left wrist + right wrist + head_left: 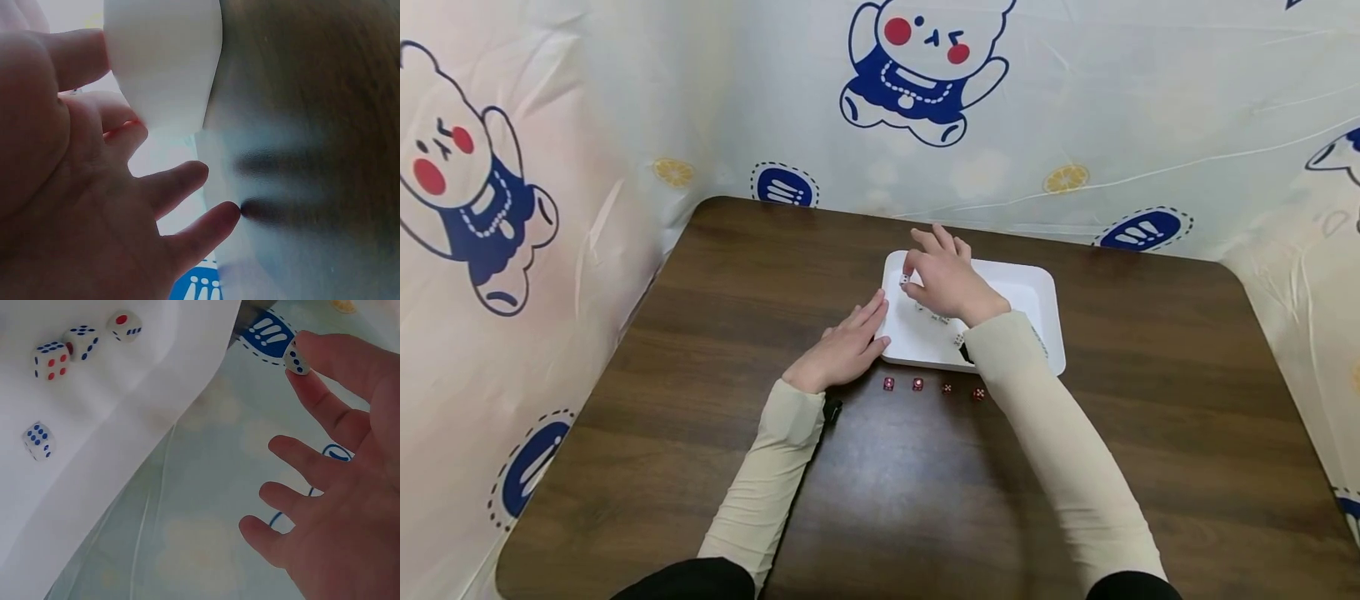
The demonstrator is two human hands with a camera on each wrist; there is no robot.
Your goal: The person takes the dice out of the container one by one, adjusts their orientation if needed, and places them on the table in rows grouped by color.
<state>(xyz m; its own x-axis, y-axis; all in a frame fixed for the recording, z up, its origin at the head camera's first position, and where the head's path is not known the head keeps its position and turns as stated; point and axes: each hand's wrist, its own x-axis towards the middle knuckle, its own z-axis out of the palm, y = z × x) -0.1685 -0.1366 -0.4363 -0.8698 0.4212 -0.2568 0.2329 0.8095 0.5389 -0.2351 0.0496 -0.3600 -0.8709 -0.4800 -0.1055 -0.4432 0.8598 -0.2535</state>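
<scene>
Head view shows the right hand (946, 279) raised over the far left part of a white tray (1041, 287) on a brown wooden table (1150, 400), pinching a small white die (906, 280) between thumb and forefinger. The other fingers fan out loosely. The left hand (848, 346) lies flat on the table, fingers straight and close together, their tips touching the tray's left edge. Four red dice (933, 386) sit in a row on the table just in front of the tray's near rim, between the two sleeves.

The right wrist view gives what the head view blurs: the pinched die (295, 360) shows blue pips, held at the fingertips, apart from the tray (156, 394). Four more white dice (69, 347) lie in the tray, three clustered together and one on its own nearer the camera, with blue and red pips.

The left wrist view shows only the left hand's fingers (181, 181), slightly apart here, beside the tray's rounded corner (165, 62).
</scene>
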